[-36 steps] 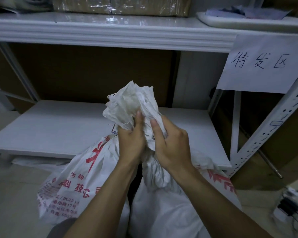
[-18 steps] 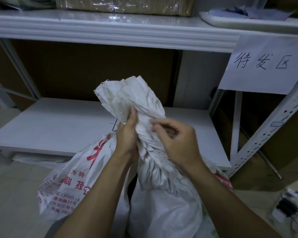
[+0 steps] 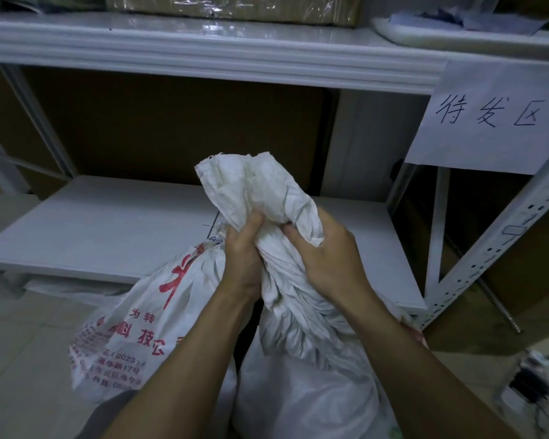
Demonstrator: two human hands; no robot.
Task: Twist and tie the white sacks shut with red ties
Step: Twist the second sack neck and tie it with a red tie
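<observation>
A white woven sack [image 3: 305,384] stands in front of me, its top gathered into a twisted neck [image 3: 279,267] with a crumpled tuft [image 3: 254,185] above. My left hand [image 3: 241,258] grips the neck from the left. My right hand [image 3: 327,258] grips it from the right, fingers curled into the fabric. A second white sack with red printing [image 3: 140,324] leans to the left, behind my left forearm. No red tie shows.
A white metal rack stands behind the sacks, with a low shelf [image 3: 102,229] and an upper shelf [image 3: 203,55]. A paper sign [image 3: 492,118] hangs at the right. A perforated upright [image 3: 501,236] slants at the right. Something dark lies on the floor [image 3: 530,388].
The sack's tuft has turned and dropped lower. My right hand, which was pinching loosely at the neck, now closes round it; both hands sit tight together on the twist.
</observation>
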